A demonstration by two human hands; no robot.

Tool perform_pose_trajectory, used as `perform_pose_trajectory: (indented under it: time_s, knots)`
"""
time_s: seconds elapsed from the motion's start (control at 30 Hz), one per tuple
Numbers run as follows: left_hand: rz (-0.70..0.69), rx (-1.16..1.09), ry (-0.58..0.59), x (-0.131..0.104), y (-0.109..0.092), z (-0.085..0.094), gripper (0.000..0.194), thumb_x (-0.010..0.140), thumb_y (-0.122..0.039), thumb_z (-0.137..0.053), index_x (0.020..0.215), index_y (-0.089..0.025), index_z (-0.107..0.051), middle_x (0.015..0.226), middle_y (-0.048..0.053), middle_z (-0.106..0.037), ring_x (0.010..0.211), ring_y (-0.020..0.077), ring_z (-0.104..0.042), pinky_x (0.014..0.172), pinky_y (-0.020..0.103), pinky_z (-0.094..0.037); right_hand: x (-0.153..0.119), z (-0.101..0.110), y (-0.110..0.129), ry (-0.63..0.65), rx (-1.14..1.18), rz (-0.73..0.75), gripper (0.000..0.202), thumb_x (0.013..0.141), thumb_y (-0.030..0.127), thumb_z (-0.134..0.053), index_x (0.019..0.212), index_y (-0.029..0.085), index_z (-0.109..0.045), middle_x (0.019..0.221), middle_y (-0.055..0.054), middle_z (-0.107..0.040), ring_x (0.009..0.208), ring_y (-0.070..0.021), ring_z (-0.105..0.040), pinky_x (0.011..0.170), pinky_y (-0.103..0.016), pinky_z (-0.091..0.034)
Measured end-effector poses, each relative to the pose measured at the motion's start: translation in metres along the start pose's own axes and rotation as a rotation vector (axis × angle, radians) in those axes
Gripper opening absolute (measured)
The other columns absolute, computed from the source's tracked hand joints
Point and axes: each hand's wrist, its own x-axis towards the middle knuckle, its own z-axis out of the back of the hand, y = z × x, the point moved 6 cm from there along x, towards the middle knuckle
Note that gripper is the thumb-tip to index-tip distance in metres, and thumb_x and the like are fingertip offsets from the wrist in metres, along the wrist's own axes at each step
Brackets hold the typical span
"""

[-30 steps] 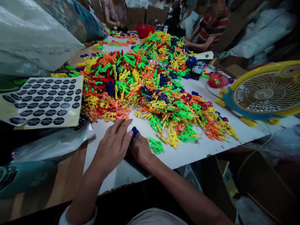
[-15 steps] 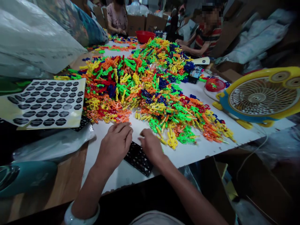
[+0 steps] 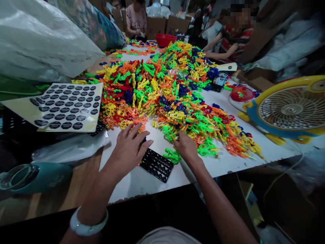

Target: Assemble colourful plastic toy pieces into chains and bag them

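Observation:
My left hand [image 3: 130, 147] is palm down with its fingers spread, over the near edge of the pile and the upper left end of a black grid-like plastic tray [image 3: 158, 166]. Part of that tray is hidden under my thumb. My right hand [image 3: 186, 147] is closed at the front of the pile, its fingertips pressed together; what they pinch is too hidden to name. Just left of it, by the tray's right side, lies a bright green plastic piece [image 3: 172, 156]. The heap of small coloured plastic pieces [image 3: 152, 91] spreads beyond both hands.
Sheets of black octagonal stickers [image 3: 73, 105] lie at left, above a teal bottle [image 3: 40, 178]. A yellow and blue fan [image 3: 291, 108] stands at right. Farther back are a red bowl [image 3: 165, 40], a red mesh basket [image 3: 241, 94] and two people seated at the table.
My right hand has moved from beside the tray rightward to the pile. My left fingers have spread apart. A green piece now shows beside the tray, and the view has shifted slightly.

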Motion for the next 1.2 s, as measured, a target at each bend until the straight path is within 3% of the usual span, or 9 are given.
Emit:
perform_pose_trajectory:
  time_s: [0.13, 0.3, 0.4, 0.5, 0.57, 0.63, 0.87, 1.1, 1.2]
  knots:
    - [-0.013, -0.036, -0.007, -0.002, -0.001, -0.001, 0.038, 0.097, -0.04, -0.033, 0.12, -0.024, -0.059, 0.136, 0.006, -0.055, 0.131, 0.0229, -0.042, 0.112, 0.047, -0.032, -0.008, 0.007, 0.001, -0.027, 0.424, 0.04, 0.014, 0.076, 0.025, -0.063, 0.088, 0.018, -0.061, 0.083, -0.005, -0.067, 0.076, -0.0189, -0.063, 0.066, -0.027, -0.046]
    - [0.009, -0.065, -0.02, -0.001, -0.006, 0.001, 0.037, 0.098, -0.037, -0.031, 0.115, -0.023, -0.06, 0.13, 0.007, -0.057, 0.126, 0.0215, -0.045, 0.11, 0.043, -0.035, -0.052, -0.028, 0.043, 0.485, 1.024, 0.008, 0.017, 0.082, 0.035, -0.054, 0.078, 0.02, -0.06, 0.062, -0.001, -0.067, 0.056, -0.0172, -0.065, 0.059, -0.029, -0.052]
    - [-0.003, -0.06, -0.027, -0.002, -0.008, 0.003, 0.036, 0.098, -0.036, -0.031, 0.115, -0.023, -0.06, 0.129, 0.007, -0.057, 0.126, 0.0219, -0.045, 0.109, 0.043, -0.036, -0.076, -0.048, 0.071, 0.594, 1.17, 0.046, 0.015, 0.081, 0.034, -0.058, 0.08, 0.02, -0.06, 0.061, 0.001, -0.067, 0.053, -0.0167, -0.064, 0.057, -0.028, -0.053]
    - [0.006, -0.051, -0.019, -0.003, -0.007, 0.003, 0.037, 0.098, -0.035, -0.03, 0.115, -0.021, -0.059, 0.13, 0.008, -0.056, 0.127, 0.022, -0.045, 0.109, 0.043, -0.035, -0.081, -0.053, 0.082, 0.381, 1.014, 0.127, 0.013, 0.08, 0.032, -0.061, 0.085, 0.019, -0.061, 0.067, -0.001, -0.067, 0.054, -0.0157, -0.06, 0.055, -0.027, -0.05]
    - [0.007, -0.058, -0.007, -0.003, -0.007, 0.002, 0.037, 0.099, -0.035, -0.03, 0.116, -0.021, -0.059, 0.13, 0.008, -0.056, 0.128, 0.0214, -0.043, 0.11, 0.042, -0.035, -0.08, -0.047, 0.085, 0.187, 0.857, 0.209, 0.012, 0.08, 0.027, -0.061, 0.088, 0.018, -0.061, 0.081, -0.005, -0.069, 0.069, -0.0178, -0.061, 0.065, -0.028, -0.05]
    - [0.002, -0.066, -0.004, -0.003, -0.008, 0.001, 0.037, 0.099, -0.035, -0.029, 0.117, -0.02, -0.058, 0.13, 0.008, -0.056, 0.129, 0.0209, -0.042, 0.11, 0.041, -0.034, -0.079, -0.043, 0.086, 0.101, 0.789, 0.259, 0.012, 0.08, 0.025, -0.06, 0.089, 0.017, -0.062, 0.089, -0.007, -0.069, 0.079, -0.0197, -0.061, 0.073, -0.031, -0.049]
    - [0.009, -0.078, -0.02, -0.002, -0.006, 0.0, 0.038, 0.099, -0.034, -0.028, 0.117, -0.019, -0.058, 0.13, 0.009, -0.055, 0.128, 0.0211, -0.043, 0.111, 0.041, -0.032, -0.078, -0.041, 0.083, 0.174, 0.881, 0.297, 0.01, 0.077, 0.022, -0.065, 0.086, 0.018, -0.063, 0.09, -0.003, -0.07, 0.077, -0.018, -0.062, 0.072, -0.027, -0.049]
    - [0.028, -0.052, 0.054, -0.004, -0.008, -0.003, 0.044, 0.094, -0.05, -0.036, 0.124, -0.023, -0.054, 0.139, 0.009, -0.049, 0.133, 0.0277, -0.037, 0.11, 0.052, -0.032, -0.089, -0.058, 0.108, 0.192, 0.217, 0.218, 0.031, 0.083, 0.005, -0.045, 0.109, 0.013, -0.06, 0.097, -0.013, -0.067, 0.074, -0.02, -0.063, 0.063, -0.029, -0.049]
    - [0.043, 0.022, 0.015, -0.004, -0.007, -0.004, 0.045, 0.091, -0.052, -0.042, 0.121, -0.022, -0.056, 0.137, 0.011, -0.051, 0.129, 0.0309, -0.041, 0.106, 0.054, -0.036, -0.088, -0.051, 0.105, 0.212, 0.29, 0.306, 0.027, 0.083, 0.008, -0.048, 0.106, 0.016, -0.06, 0.094, -0.009, -0.067, 0.075, -0.0181, -0.062, 0.064, -0.027, -0.049]
